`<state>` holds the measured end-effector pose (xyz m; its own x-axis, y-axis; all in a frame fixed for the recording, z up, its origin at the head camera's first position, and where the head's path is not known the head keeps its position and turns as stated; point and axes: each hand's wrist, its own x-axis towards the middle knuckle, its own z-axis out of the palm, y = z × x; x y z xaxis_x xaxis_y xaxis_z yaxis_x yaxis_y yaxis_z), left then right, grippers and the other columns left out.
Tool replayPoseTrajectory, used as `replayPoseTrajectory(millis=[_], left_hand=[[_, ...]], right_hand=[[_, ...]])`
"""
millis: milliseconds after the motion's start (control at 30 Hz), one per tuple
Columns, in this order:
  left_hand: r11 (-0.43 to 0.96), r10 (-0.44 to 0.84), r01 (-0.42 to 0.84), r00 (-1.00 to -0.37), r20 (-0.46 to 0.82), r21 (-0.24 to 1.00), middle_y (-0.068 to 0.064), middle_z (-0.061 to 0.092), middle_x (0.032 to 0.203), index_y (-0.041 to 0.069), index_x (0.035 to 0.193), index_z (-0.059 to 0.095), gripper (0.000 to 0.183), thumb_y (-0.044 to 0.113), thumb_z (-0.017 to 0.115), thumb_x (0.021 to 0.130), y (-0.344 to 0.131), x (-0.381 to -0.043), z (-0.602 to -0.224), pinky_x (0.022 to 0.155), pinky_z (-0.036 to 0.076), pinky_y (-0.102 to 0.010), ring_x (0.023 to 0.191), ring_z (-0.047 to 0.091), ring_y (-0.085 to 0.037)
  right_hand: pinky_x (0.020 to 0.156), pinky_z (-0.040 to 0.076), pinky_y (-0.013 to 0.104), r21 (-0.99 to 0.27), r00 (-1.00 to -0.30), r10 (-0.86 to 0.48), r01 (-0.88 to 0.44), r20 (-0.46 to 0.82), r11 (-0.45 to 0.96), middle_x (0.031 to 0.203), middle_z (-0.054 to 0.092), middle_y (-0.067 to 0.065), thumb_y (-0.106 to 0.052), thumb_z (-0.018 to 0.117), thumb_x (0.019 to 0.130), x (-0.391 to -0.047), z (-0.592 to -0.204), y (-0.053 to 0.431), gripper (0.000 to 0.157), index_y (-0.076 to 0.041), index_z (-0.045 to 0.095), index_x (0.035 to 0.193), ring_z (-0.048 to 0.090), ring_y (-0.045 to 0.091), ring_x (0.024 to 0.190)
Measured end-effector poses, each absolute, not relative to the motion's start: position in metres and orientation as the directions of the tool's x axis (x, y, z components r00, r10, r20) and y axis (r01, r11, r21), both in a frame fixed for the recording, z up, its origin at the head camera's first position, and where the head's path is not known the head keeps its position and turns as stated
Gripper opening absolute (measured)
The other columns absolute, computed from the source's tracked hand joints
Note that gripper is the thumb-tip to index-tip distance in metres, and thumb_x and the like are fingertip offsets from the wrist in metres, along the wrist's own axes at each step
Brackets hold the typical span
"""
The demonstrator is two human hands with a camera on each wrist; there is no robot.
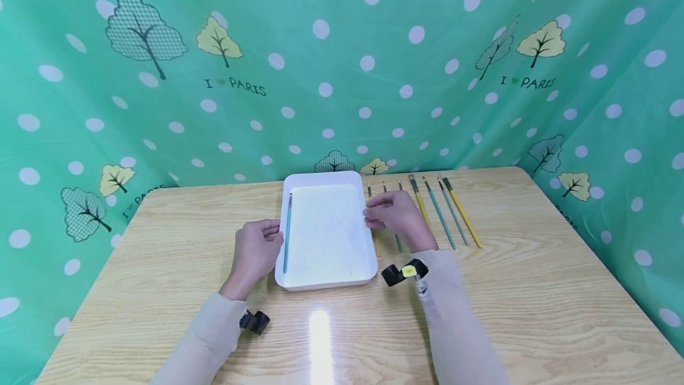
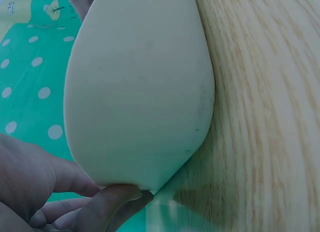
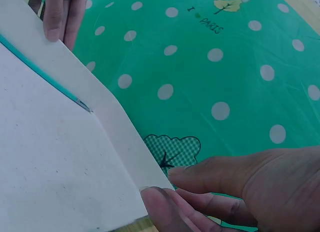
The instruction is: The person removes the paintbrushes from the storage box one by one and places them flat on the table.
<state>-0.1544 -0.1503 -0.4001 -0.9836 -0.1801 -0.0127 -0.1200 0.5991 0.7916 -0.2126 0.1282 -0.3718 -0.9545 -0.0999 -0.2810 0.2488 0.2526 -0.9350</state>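
Observation:
A white rectangular tray (image 1: pixel 327 236) stands on the wooden table between both hands. My left hand (image 1: pixel 257 248) grips its left side, and the left wrist view shows the fingers at the edge of the tray's outer wall (image 2: pixel 140 91). On the opposite side my right hand (image 1: pixel 398 215) pinches the rim, thumb and fingers on either side of the wall in the right wrist view. Inside the tray, along its left wall, lies a teal paintbrush (image 1: pixel 287 233) with its bristles toward the back.
Several paintbrushes lie in a row right of the tray, among them a yellow brush (image 1: pixel 462 212) and a teal brush (image 1: pixel 440 212); my right hand partly covers some. The wooden table (image 1: pixel 534 290) backs onto a green dotted cloth (image 1: pixel 331 76).

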Motion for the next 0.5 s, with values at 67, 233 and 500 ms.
replayPoseTrajectory(millis=[67, 233, 500], left_hand=[[0.599, -0.179, -0.119, -0.984, -0.013, 0.792, -0.024, 0.072, 0.120, -0.004, 0.127, 0.067, 0.032, 0.007, 0.058, 0.098, -0.150, -0.154, -0.400, 0.089, 0.061, -0.041, 0.110, 0.072, -0.036], [0.597, -0.178, -0.117, -0.984, -0.011, 0.794, -0.024, 0.073, 0.120, -0.004, 0.127, 0.067, 0.032, 0.007, 0.058, 0.098, -0.150, -0.154, -0.401, 0.089, 0.061, -0.042, 0.110, 0.072, -0.036], [0.588, -0.181, -0.121, -0.983, -0.015, 0.800, -0.024, 0.072, 0.121, -0.005, 0.127, 0.067, 0.032, 0.005, 0.058, 0.098, -0.150, -0.155, -0.401, 0.089, 0.061, -0.039, 0.110, 0.072, -0.035]], right_hand=[[0.082, 0.063, 0.034, -0.931, -0.954, -0.105, 0.244, -0.280, 0.270, 0.107, 0.072, 0.020, -0.004, 0.071, 0.092, -0.212, -0.373, 0.122, 0.028, 0.007, 0.066, 0.118, 0.075, 0.019, 0.084], [0.081, 0.063, 0.035, -0.923, -0.956, -0.105, 0.232, -0.275, 0.306, 0.100, 0.073, 0.018, -0.003, 0.073, 0.091, -0.210, -0.375, 0.106, 0.021, 0.004, 0.069, 0.110, 0.075, 0.020, 0.081], [0.078, 0.063, 0.033, -0.919, -0.950, -0.121, 0.237, -0.287, 0.316, 0.097, 0.073, 0.016, -0.004, 0.074, 0.090, -0.205, -0.380, 0.084, 0.019, 0.002, 0.069, 0.108, 0.075, 0.020, 0.080]])
